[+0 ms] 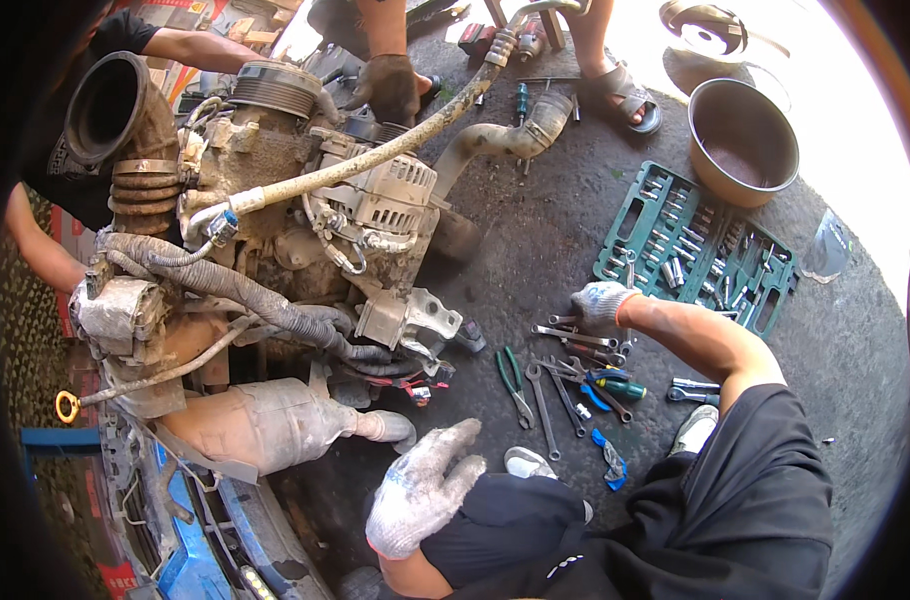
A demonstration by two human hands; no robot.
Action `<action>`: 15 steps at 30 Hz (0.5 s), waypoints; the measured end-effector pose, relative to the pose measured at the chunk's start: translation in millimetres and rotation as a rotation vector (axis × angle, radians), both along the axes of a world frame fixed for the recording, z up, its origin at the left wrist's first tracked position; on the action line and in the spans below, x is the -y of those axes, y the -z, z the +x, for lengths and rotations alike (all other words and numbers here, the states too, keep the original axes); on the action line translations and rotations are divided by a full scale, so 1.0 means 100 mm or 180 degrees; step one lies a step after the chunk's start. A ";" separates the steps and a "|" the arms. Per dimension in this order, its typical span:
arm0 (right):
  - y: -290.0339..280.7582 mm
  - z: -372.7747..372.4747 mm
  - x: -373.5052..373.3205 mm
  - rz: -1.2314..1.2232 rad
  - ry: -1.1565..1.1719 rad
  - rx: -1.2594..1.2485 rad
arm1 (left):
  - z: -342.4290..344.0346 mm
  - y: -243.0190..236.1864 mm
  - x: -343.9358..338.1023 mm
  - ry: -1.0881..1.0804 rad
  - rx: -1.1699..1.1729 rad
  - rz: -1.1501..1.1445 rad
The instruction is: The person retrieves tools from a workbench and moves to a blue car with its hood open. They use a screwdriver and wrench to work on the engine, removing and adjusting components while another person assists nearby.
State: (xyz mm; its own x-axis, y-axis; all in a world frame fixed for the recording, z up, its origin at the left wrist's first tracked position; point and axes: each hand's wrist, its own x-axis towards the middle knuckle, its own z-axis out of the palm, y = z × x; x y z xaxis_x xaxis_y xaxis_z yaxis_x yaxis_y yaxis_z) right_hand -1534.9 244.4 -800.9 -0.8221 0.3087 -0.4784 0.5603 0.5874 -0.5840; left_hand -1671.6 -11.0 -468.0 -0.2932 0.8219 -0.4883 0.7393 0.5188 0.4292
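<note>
My left hand (425,490), in a dirty white knit glove, rests by my left knee, thumb apart from the fingers and nothing in it. It is nearest to the engine's lower metal-shielded canister (275,425). At the end of my outstretched arm, my right hand (603,306), gloved too, has its fingers curled down at the loose wrenches (585,338). What lies inside those fingers is hidden. Between my hands on the dark floor are green-handled pliers (515,388), a long combination wrench (544,410), and a green-and-black screwdriver (618,387).
A dirty engine (265,190) with hoses fills the left. Beyond my right hand lies an open green socket case (697,245), with a round pot (743,140) behind it. A co-worker's gloved hand (390,88) is at the engine's far side. A blue wrapper (609,460) lies near my feet.
</note>
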 end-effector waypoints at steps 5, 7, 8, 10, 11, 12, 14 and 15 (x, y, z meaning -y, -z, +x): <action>0.08 0.03 0.04 0.0034 0.0034 -0.0065 | -0.17 0.06 0.19 -0.0493 -0.0336 -0.0119; 0.13 0.05 0.06 0.0050 -0.0008 -0.0038 | -0.18 0.05 0.32 -0.0401 -0.0556 -0.0044; 0.15 0.06 0.06 0.0062 0.0026 -0.0143 | -0.17 0.05 0.37 -0.0456 -0.0656 -0.0156; 0.18 0.05 0.06 0.0032 -0.0036 -0.0116 | -0.14 0.02 0.48 -0.0583 -0.0300 0.0150; 0.19 0.05 0.06 0.0009 -0.0033 -0.0081 | -0.10 0.00 0.53 -0.0692 -0.0284 0.0161; 0.19 0.04 0.06 -0.0017 -0.0058 -0.0071 | -0.06 -0.01 0.55 -0.0779 -0.0280 0.0187; 0.19 0.04 0.06 -0.0078 -0.0020 0.0011 | 0.07 -0.02 0.57 -0.0896 -0.0345 0.0181; 0.18 0.04 0.06 -0.0084 0.0017 -0.0067 | 0.13 -0.03 0.56 -0.0987 -0.0350 0.0154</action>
State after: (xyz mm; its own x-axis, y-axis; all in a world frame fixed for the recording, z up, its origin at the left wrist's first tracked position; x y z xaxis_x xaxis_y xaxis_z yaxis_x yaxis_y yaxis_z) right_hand -1530.9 238.4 -819.2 -0.8304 0.3005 -0.4692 0.5509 0.5687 -0.6108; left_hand -1658.3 -67.0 -464.9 -0.5819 0.7067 -0.4024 0.5926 0.7073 0.3853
